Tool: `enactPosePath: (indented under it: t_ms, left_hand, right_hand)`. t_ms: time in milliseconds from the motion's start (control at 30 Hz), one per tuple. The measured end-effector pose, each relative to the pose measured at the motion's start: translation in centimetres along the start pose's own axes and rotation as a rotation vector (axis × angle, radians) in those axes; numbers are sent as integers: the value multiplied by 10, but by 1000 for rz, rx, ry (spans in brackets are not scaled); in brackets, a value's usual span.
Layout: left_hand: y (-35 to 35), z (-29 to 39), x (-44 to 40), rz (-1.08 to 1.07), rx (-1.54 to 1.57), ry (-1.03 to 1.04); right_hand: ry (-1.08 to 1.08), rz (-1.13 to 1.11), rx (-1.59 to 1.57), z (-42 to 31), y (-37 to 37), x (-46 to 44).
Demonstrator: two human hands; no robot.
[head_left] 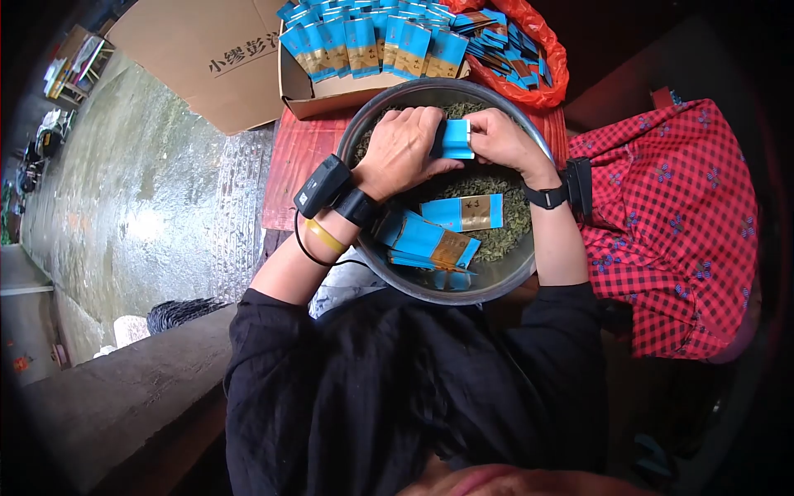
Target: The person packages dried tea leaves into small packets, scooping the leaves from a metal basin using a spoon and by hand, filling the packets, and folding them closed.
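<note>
**Two bare hands held a small blue packet above a basin of dried green leaves**

We looked down past a dark shirt at a round metal basin [504, 275] in the centre of the frame. Near its top, the left hand [404, 150] curled around one end of a blue packet [456, 139], its thumb stretched along the near side. The right hand [503, 145] pinched the opposite, pale-edged end, so both hands were closed on it. Below them, more blue-and-gold packets [478, 213] lay in a loose pile on the dried leaves [518, 202].

At top centre, a cardboard box [356, 101] held similar packets in leaning rows; beside it, toward the upper right, a red plastic bag [539, 99] held many more. Part of a red wooden table [304, 178] showed left of the basin.

We judged the likeliest trouble to be at the pinched end: an uneven tug could have torn the thin wrapper or popped it from the fingers, and leaf crumbs could have caught along its edge. A bump to the basin could have slid the loose pile deeper into the leaves. A black cable [301, 240] looped from the left wrist close to the rim, where a quick reach could have snagged it.
</note>
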State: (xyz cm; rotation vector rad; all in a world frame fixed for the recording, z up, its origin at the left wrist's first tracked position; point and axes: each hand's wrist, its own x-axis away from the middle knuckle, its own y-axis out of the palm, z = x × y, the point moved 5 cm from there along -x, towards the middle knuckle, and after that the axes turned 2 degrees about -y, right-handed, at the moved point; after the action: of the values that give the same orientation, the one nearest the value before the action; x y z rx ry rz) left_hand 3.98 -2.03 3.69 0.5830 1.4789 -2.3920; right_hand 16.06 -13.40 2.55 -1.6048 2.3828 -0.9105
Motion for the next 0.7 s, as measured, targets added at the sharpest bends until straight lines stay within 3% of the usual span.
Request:
enactPosePath:
  t_ms: [133, 300, 533, 600, 700]
  left_hand:
    - [3, 1, 1, -38, -40, -12]
    - [0, 1, 3, 87, 5, 38]
    - [-4, 2, 2, 113, 16, 60]
    - [-11, -3, 1, 175, 99, -42]
    - [-16, -17, 2, 303, 188, -185]
  right_hand:
    - [-20, 30, 195, -5, -3, 1]
    - [25, -18, -128, 1, -1, 2]
    - [15, 59, -42, 6, 0, -4]
    - [-182, 124, -286, 4, -7, -5]
    - [-157, 210, -246, 10, -16, -8]
